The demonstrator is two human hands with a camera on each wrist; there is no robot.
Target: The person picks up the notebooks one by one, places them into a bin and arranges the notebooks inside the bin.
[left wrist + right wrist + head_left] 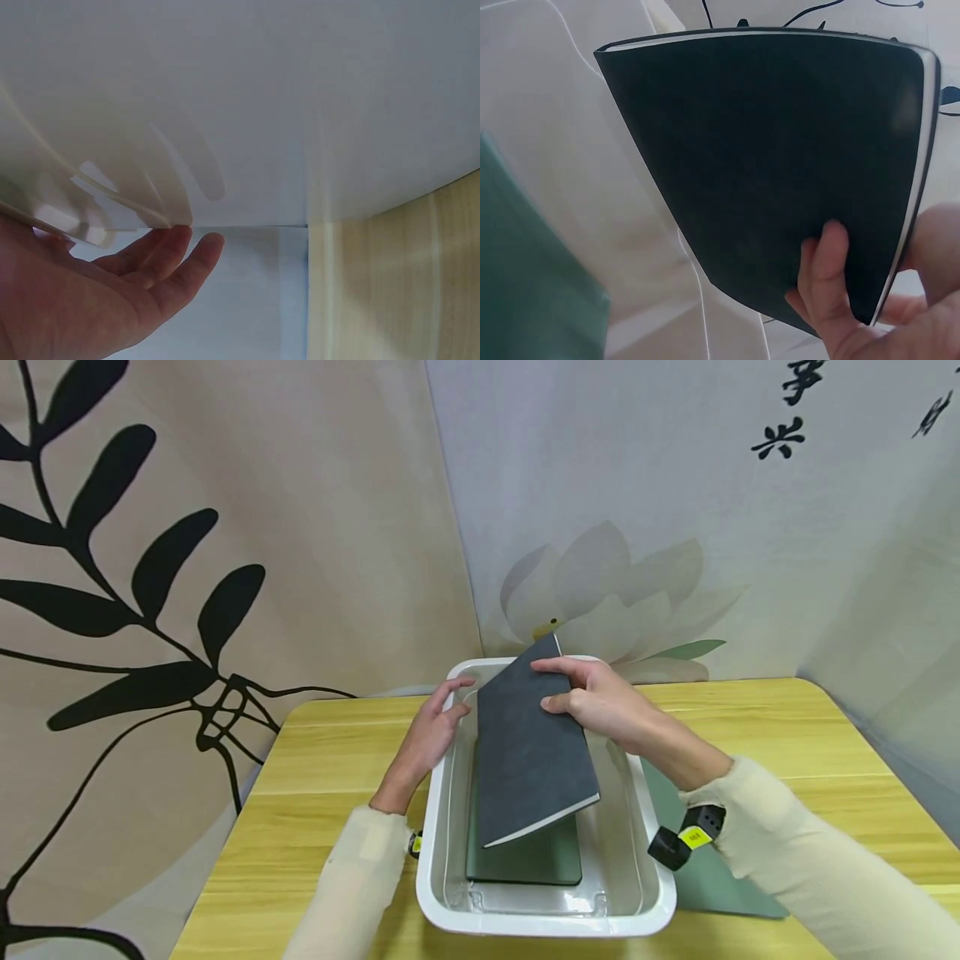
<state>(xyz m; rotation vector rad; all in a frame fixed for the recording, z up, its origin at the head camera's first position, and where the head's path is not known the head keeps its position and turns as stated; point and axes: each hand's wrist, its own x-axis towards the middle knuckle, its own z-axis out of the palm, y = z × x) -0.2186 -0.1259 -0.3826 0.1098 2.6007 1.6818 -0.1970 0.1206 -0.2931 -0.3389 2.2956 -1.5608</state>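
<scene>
A dark grey notebook (528, 752) is tilted over the white plastic bin (547, 925). My right hand (607, 702) pinches its right edge near the far end, thumb on the upper cover. Fingers (829, 259) press the dark underside of the notebook (765, 165) in the right wrist view. On the bin's left rim, my left hand (429, 735) grips with the thumb inside; other fingers (191, 274) show under the rim in the left wrist view. Beneath the raised notebook, a green notebook (525, 864) lies flat on the bin's floor, partly hidden.
The bin stands on a light wood table (337, 777). Right of it, a flat green item (735, 881) lies partly under the bin's edge and my right forearm. Printed fabric (337, 527) hangs behind the table.
</scene>
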